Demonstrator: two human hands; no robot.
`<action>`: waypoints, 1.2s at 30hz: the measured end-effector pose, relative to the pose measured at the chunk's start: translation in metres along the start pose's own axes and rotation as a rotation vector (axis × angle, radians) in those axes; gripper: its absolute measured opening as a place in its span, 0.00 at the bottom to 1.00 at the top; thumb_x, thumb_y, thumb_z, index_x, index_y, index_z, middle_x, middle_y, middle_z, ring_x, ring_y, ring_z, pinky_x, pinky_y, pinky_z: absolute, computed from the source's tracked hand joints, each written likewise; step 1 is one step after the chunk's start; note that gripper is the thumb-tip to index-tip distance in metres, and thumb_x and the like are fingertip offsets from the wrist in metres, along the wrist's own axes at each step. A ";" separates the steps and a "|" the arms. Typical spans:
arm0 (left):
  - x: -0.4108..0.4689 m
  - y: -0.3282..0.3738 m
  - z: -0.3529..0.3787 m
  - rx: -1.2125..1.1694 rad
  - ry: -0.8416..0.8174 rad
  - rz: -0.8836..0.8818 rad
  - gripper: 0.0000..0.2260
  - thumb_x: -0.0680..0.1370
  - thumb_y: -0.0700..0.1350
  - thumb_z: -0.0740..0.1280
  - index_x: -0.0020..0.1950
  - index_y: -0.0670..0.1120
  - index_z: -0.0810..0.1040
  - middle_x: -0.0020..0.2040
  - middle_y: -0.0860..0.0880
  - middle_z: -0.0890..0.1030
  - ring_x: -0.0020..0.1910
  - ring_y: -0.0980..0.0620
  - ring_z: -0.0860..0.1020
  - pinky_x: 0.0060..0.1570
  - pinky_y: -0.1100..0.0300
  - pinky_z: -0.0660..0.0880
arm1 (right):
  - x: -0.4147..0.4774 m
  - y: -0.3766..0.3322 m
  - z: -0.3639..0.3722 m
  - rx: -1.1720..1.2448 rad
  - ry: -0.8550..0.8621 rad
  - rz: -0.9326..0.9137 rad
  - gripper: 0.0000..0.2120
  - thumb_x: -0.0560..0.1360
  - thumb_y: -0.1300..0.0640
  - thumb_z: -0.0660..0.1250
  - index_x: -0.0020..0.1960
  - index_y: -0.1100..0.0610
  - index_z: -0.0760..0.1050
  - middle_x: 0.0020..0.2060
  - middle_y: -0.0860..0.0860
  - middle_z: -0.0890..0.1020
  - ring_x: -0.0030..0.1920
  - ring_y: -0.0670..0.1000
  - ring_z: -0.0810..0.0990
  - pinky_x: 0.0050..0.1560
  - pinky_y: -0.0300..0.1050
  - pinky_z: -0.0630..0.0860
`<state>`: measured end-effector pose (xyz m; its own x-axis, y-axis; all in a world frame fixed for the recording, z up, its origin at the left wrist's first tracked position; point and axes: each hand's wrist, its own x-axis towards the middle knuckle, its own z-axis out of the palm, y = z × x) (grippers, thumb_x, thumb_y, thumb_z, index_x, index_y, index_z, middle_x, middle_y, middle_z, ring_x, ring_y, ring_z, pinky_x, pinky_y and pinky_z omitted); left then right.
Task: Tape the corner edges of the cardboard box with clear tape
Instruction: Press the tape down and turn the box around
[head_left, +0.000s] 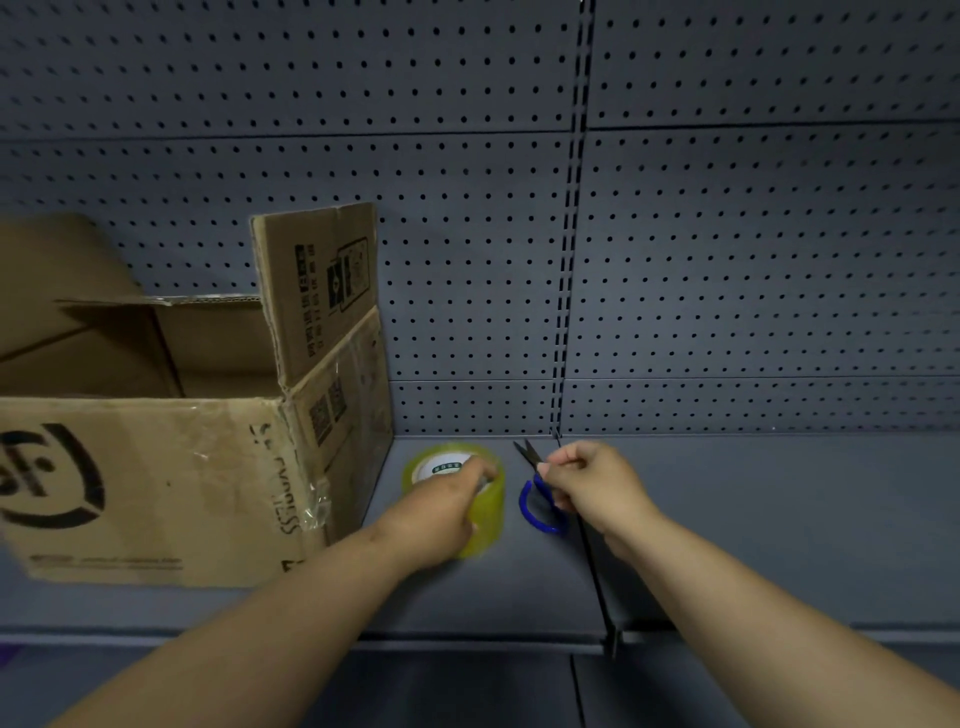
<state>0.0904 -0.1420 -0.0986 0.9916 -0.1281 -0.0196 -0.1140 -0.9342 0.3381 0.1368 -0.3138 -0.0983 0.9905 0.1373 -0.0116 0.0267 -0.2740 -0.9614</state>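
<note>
Box waiting, tape and scissors in hand: the taping looks partly done at best.

Below the pegboard (727, 260), on the grey shelf (753, 519), the open box (156, 467) fills the left of the frame with one flap upright. Its near right corner already carries glossy clear film with a crumpled loose end, so that edge seems at least partly taped; the other corners are hidden, so I cannot tell their state. Just right of the box, at lower centre, the left hand (441, 512) is curled over the tape (491, 512) as it lies on the shelf. Beside it the right hand (592, 488) pinches the blue-handled scissors (523, 506). No strip is pulled yet.
</note>
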 end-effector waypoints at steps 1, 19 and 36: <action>-0.001 -0.001 0.000 -0.021 0.007 0.006 0.25 0.74 0.38 0.65 0.67 0.52 0.61 0.62 0.44 0.74 0.60 0.44 0.73 0.59 0.54 0.71 | -0.001 0.000 0.003 -0.003 -0.033 -0.040 0.04 0.73 0.59 0.67 0.48 0.58 0.75 0.38 0.52 0.78 0.37 0.49 0.75 0.44 0.43 0.73; -0.045 -0.001 -0.025 -0.363 0.264 0.111 0.12 0.75 0.41 0.66 0.57 0.48 0.75 0.55 0.51 0.78 0.53 0.56 0.75 0.54 0.66 0.69 | -0.019 -0.035 0.039 -0.103 -0.040 -0.482 0.14 0.69 0.62 0.72 0.30 0.46 0.76 0.31 0.45 0.80 0.34 0.46 0.77 0.39 0.35 0.73; -0.129 -0.068 -0.125 0.532 0.666 0.393 0.15 0.70 0.40 0.72 0.57 0.46 0.80 0.54 0.46 0.81 0.53 0.45 0.79 0.55 0.51 0.75 | -0.074 -0.066 0.101 0.304 -0.071 -0.181 0.21 0.74 0.72 0.61 0.57 0.49 0.74 0.31 0.51 0.73 0.30 0.47 0.76 0.32 0.32 0.76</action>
<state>-0.0220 -0.0205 -0.0010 0.6880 -0.4039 0.6029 -0.2984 -0.9148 -0.2722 0.0477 -0.2099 -0.0617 0.9612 0.2267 0.1572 0.1485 0.0550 -0.9874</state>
